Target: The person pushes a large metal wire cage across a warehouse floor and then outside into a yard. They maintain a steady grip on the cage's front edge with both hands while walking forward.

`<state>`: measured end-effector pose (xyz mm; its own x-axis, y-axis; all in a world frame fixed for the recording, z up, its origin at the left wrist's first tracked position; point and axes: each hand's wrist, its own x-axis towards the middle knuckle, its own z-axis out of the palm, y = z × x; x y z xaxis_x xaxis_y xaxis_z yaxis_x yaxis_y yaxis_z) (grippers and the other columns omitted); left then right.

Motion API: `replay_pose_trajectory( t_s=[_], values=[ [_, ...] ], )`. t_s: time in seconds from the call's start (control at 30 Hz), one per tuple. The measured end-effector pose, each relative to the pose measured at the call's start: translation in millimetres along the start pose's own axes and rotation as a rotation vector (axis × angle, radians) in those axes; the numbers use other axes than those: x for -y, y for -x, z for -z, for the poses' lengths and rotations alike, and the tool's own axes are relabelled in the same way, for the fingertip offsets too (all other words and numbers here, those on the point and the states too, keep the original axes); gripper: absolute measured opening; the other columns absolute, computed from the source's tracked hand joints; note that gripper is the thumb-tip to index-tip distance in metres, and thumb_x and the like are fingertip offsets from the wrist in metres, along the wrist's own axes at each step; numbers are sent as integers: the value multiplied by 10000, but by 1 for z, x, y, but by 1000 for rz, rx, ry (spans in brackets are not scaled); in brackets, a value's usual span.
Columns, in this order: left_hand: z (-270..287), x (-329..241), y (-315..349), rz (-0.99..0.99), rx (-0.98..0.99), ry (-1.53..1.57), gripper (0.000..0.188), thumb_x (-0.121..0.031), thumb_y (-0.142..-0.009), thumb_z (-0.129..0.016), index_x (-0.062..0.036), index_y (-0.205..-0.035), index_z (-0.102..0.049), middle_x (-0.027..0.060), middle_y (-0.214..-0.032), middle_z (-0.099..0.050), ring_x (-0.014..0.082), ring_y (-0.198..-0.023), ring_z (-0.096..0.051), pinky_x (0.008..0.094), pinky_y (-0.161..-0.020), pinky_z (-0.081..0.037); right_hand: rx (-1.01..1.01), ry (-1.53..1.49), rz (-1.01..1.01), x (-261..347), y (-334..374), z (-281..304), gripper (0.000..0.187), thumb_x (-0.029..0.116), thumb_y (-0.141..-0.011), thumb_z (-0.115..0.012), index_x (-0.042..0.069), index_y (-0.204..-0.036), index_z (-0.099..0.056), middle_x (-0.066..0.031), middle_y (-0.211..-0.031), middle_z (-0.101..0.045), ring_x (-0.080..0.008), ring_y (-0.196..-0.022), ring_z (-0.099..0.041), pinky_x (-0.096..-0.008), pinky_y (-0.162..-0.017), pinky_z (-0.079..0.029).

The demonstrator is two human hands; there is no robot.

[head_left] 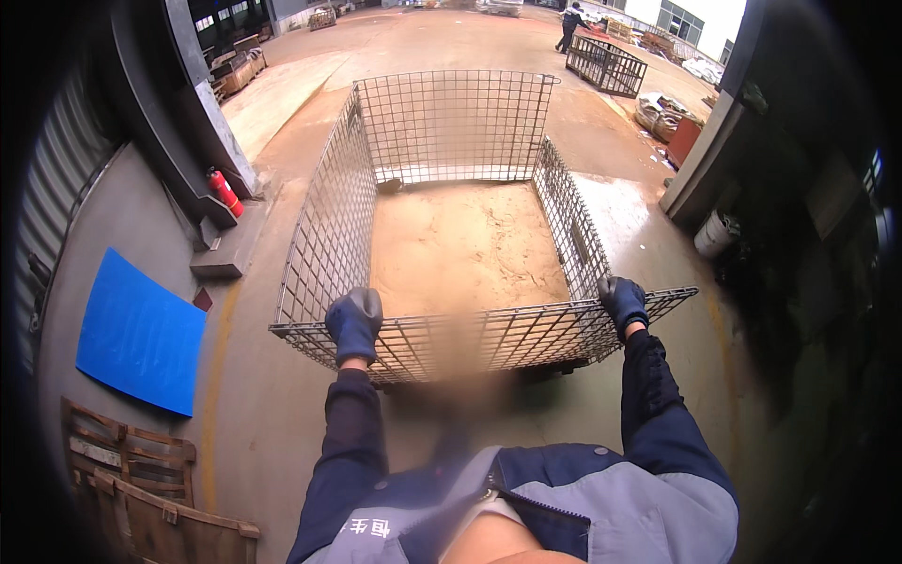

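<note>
Fingers (372, 305), gloved, 2 sets: wrapped over the near rim (526, 308) of 1 wire cage (413, 127), centre; left hand (354, 321) toward its left, right hand (624, 303) toward its right. Even, firm pressure is best kept.

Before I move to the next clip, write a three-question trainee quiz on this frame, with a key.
1. True or false: only the left hand touches the wire cage.
2. What colour is the large flat sheet on the person's left?
3. Which is beside the left doorpost? A) yellow ladder B) red fire extinguisher C) green hose

Key:
1. False; the right hand grips its near side too.
2. Blue.
3. B.
</note>
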<state>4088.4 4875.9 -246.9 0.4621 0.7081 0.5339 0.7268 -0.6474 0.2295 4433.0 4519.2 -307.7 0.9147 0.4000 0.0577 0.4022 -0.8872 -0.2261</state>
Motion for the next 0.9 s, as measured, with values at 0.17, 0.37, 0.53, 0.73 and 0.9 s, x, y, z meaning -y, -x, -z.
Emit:
replay_pose_trajectory(
  t_s=[0.17,0.37,0.53,0.73,0.9],
  values=[
    [-71,-47,-106,-4,65,8,354,-355,-895,-561,-81,-704,-678,213,-698,-657,405,-679,-664,459,-646,-525,11,39,34,6,-135,-1,516,437,-949,-362,100,-976,-752,-197,-1009,-718,-381,-992,-686,-476,-901,-507],
    [-135,-73,-242,-47,156,10,403,-402,-899,-518,-74,-764,-710,217,-761,-680,428,-722,-667,465,-678,-536,-42,125,114,36,-289,-16,410,371,-967,-382,115,-949,-702,-166,-999,-728,-400,-885,-694,-508,-820,-533],
    [-188,-81,-369,-45,183,84,429,-419,-900,-507,-64,-787,-720,239,-798,-672,448,-775,-666,479,-694,-533,-135,181,266,87,-406,-18,278,282,-981,-419,149,-1006,-662,-130,-946,-733,-365,-810,-707,-499,-724,-556],
    [-260,-68,-514,7,217,-22,407,-415,-899,-528,-78,-791,-730,218,-792,-688,424,-756,-682,470,-710,-549,-171,251,387,170,-540,-23,154,230,-916,-493,153,-892,-624,-92,-835,-717,-320,-743,-714,-481,-619,-547],
    [-328,-99,-640,-66,226,-25,424,-406,-908,-506,-69,-812,-745,218,-836,-697,422,-803,-686,480,-741,-547,-17,76,142,213,-681,-12,441,395,-980,-361,140,-962,-720,-150,-992,-733,-359,-921,-704,-496,-851,-526]
  ],
)
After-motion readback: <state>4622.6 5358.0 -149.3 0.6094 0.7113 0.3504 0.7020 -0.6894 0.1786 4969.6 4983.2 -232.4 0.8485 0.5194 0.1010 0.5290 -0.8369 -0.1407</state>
